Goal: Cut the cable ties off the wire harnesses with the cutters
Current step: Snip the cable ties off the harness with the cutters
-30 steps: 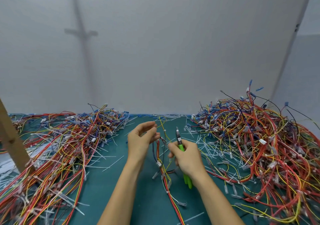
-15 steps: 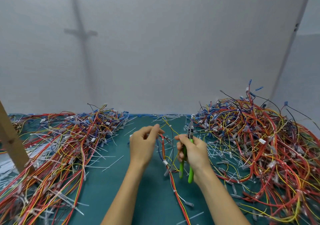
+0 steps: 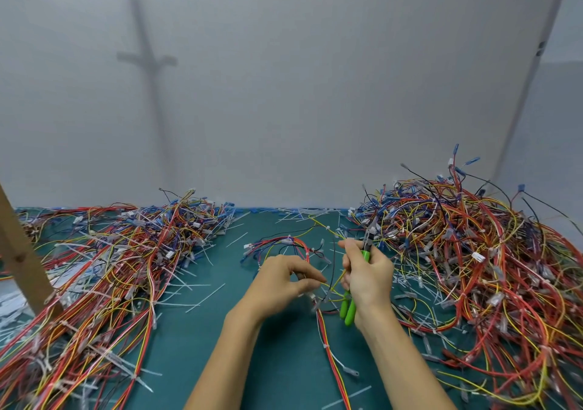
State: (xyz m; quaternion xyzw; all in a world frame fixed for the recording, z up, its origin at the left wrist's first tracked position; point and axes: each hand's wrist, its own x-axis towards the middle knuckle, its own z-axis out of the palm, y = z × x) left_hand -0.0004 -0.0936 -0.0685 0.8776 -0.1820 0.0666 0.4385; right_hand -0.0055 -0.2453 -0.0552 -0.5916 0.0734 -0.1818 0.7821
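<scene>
A wire harness point(image 3: 328, 349) of red, yellow and black wires runs from the table's front edge up between my hands and loops out behind them. My left hand point(image 3: 284, 283) pinches the harness where a white cable tie sits. My right hand point(image 3: 367, 271) grips the green-handled cutters point(image 3: 349, 307), jaws pointing up and away, and its fingers also touch a yellow wire of the harness. The jaws are not on any tie.
A big heap of harnesses point(image 3: 479, 261) fills the right side, another heap point(image 3: 104, 271) the left. Cut white ties point(image 3: 195, 296) litter the green mat point(image 3: 195, 346). A wooden post point(image 3: 22, 258) leans at the far left. A white wall stands behind.
Both hands moved right and the harness was spread out on the mat behind them. The left hand slid down to a tie; the cutters rose higher in the right hand.
</scene>
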